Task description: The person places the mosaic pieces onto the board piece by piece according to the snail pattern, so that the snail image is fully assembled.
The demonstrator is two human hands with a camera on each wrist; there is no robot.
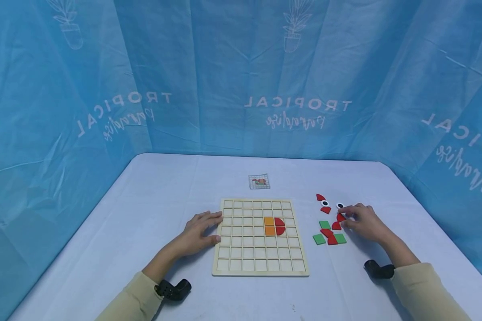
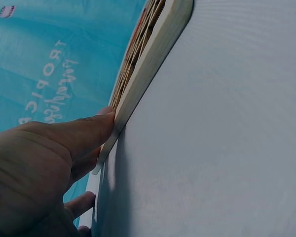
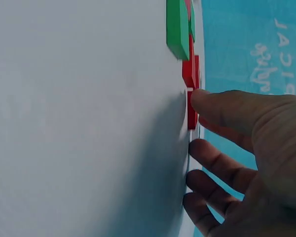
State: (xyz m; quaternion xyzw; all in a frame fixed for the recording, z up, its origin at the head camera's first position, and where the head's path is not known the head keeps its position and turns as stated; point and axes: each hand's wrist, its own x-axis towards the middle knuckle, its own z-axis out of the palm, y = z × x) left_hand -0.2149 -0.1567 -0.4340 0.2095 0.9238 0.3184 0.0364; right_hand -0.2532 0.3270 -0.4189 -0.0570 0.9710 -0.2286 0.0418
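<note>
A pale wooden grid board (image 1: 261, 270) lies in the middle of the table. Two orange squares (image 1: 269, 226) sit side by side with two red quarter-circle pieces (image 1: 280, 226) in its cells. My left hand (image 1: 198, 232) rests along the board's left edge, fingers extended; in the left wrist view the thumb touches the frame (image 2: 148, 69). Over at the right, my right hand (image 1: 363, 221) pinches a red quarter-circle piece (image 1: 341, 217) between thumb and index finger. The right wrist view shows the thumb (image 3: 222, 106) against that red piece (image 3: 191, 116), other fingers spread near the tabletop.
Loose green squares (image 1: 319, 239), red quarter-circle pieces (image 1: 332, 240) and two white eye pieces (image 1: 324, 203) lie right of the board. A small pattern card (image 1: 259, 181) lies behind it. A blue printed curtain (image 1: 241, 80) surrounds the white table (image 1: 176, 178).
</note>
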